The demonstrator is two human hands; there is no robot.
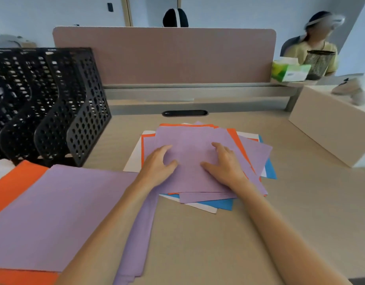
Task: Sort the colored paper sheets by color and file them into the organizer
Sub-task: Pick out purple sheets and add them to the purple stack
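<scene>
A mixed pile of paper lies mid-desk, with a purple sheet on top and orange, white and blue sheets sticking out beneath. My left hand and my right hand both rest flat on the top purple sheet, fingers spread. Left of the pile lies a sorted stack of purple sheets over orange sheets. The black perforated organizer stands at the far left; its slots look empty from here.
A pink divider panel closes the desk's far side. A beige box sits at the right. A tissue box and a mesh pen cup stand beyond it. Another person sits at the back right.
</scene>
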